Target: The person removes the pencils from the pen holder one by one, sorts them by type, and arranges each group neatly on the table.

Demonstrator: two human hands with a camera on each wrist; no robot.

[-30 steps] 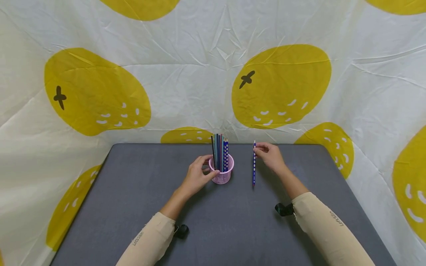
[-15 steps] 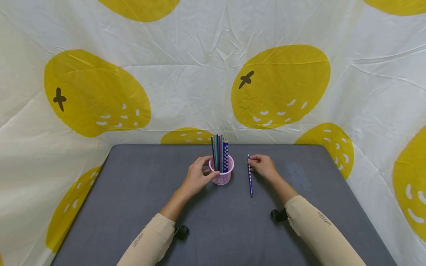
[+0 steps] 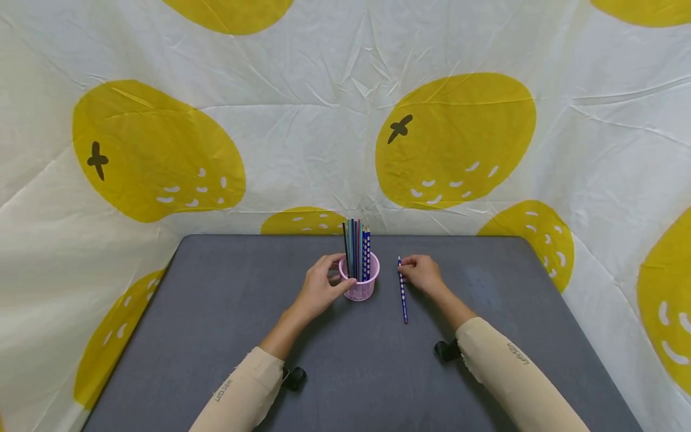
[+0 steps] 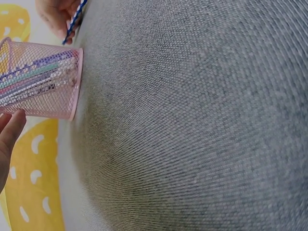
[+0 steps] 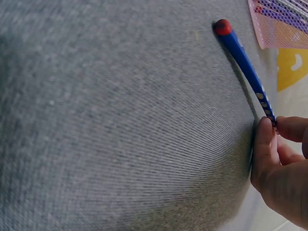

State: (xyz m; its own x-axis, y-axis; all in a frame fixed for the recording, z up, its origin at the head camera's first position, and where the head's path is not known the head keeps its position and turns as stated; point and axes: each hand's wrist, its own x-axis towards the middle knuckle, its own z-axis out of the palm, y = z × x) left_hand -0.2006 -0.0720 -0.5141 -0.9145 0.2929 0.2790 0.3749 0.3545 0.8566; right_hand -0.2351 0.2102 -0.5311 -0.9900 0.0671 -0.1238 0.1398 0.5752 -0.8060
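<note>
A pink mesh cup [image 3: 360, 284] [image 4: 45, 79] [image 5: 281, 21] stands on the grey table [image 3: 216, 312], holding several pencils [image 3: 357, 252]. My left hand [image 3: 320, 287] [image 4: 8, 137] grips the cup's left side. To the right of the cup, my right hand [image 3: 420, 274] [image 5: 281, 168] pinches the upper end of a blue dotted pencil [image 3: 402, 292] [image 5: 246, 67] [image 4: 73, 21]. The pencil slants, and its red-capped lower end points toward me, at or just above the table.
A white cloth with yellow fruit prints [image 3: 453, 138] hangs behind the table and drapes down both sides. The table's back edge [image 3: 351, 235] runs just behind the cup. A small black wrist camera [image 3: 294, 377] sits under each forearm.
My right hand has come down and to the left with the blue pencil, closer to the cup. The left hand and the cup have stayed put.
</note>
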